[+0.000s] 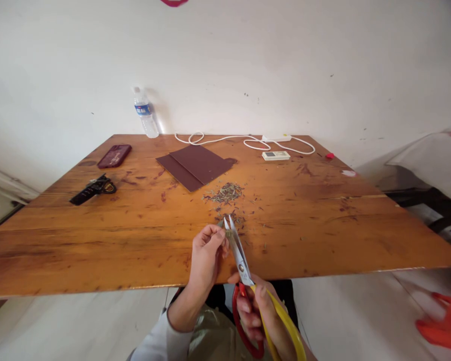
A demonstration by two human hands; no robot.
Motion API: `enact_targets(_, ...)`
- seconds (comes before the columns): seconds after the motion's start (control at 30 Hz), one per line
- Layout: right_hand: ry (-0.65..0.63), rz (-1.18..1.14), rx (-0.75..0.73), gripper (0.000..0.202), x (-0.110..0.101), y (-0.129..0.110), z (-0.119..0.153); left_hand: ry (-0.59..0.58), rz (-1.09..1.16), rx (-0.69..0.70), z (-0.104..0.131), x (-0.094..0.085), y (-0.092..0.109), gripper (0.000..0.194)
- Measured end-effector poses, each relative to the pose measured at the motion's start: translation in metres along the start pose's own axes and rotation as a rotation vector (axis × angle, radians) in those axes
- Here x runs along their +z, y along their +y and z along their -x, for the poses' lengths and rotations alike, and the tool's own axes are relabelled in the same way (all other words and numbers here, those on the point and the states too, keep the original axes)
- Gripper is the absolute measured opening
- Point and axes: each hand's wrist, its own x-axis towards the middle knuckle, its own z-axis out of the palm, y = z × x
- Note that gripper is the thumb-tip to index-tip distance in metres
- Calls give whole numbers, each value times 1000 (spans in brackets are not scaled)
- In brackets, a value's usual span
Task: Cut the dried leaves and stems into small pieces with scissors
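Observation:
My right hand is closed around the red and yellow handles of a pair of scissors at the table's front edge. The blades point away from me and stand slightly apart. Just left of the blades, my left hand pinches a small greenish piece that reaches between them; its exact shape is hard to make out. Beyond the blade tips, a pile of small brown and green clippings lies on the wooden table, with more bits scattered around it.
Dark red sheets lie behind the pile. A phone and a black object are at the left. Along the back are a bottle, a white cable and a small white device.

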Motion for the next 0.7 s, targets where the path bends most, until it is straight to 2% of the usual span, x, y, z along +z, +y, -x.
enact_targets(0.17,-6,5,6,62,-2,2,-3,26,24,-2,-1,3,2,26)
enact_targets(0.7,2,13,38,58,-5,2,-3,79,15,-1,0,6,6,31)
